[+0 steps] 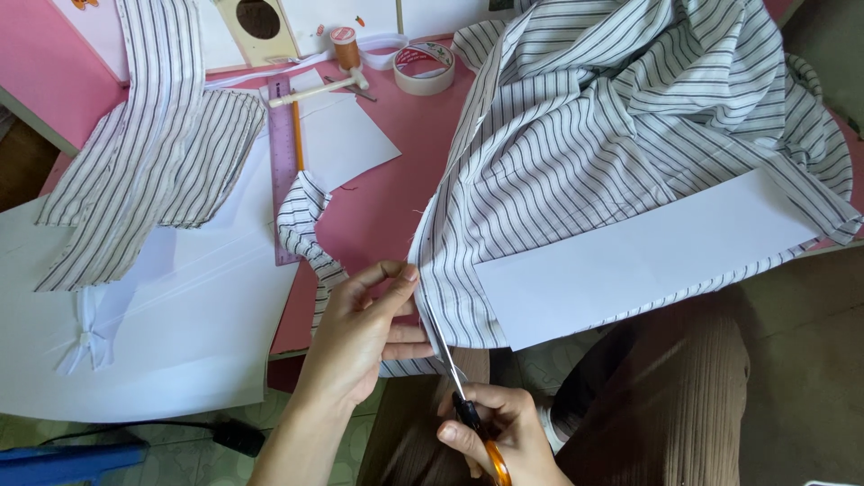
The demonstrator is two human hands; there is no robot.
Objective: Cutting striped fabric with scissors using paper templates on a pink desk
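- Striped white-and-grey cotton cloth [630, 117] lies heaped over the right half of the pink table [396, 171], its lower edge hanging off the near side, where one long white paper strip [643, 256] rests on it like a pattern piece, apparently marking the line to cut along.
- One pair of scissors with orange-and-black handles [468, 414] sits nearest the camera, blades pointing up into the cloth's hanging edge; the right hand [499, 436] is closed around the handles, fingers through the loops.
- Left hand [360, 328] pinches the cloth's edge between thumb and fingers just beside the blades, seemingly to keep the fabric taut while the blades bite.
- One narrow striped offcut [306, 225] trails off the table beside that hand.
- Large white paper sheets [180, 315] cover the table's left, at least two, overlapping.
- Two further striped cloth pieces [153, 144] lie flat on them, set well apart from the cutting.
- One purple plastic ruler [283, 153] lies lengthwise, with one yellow pencil [297, 139] on it.
- Farthest: one roll of pale tape [425, 68] and one spool of brown thread [345, 47], near each other.
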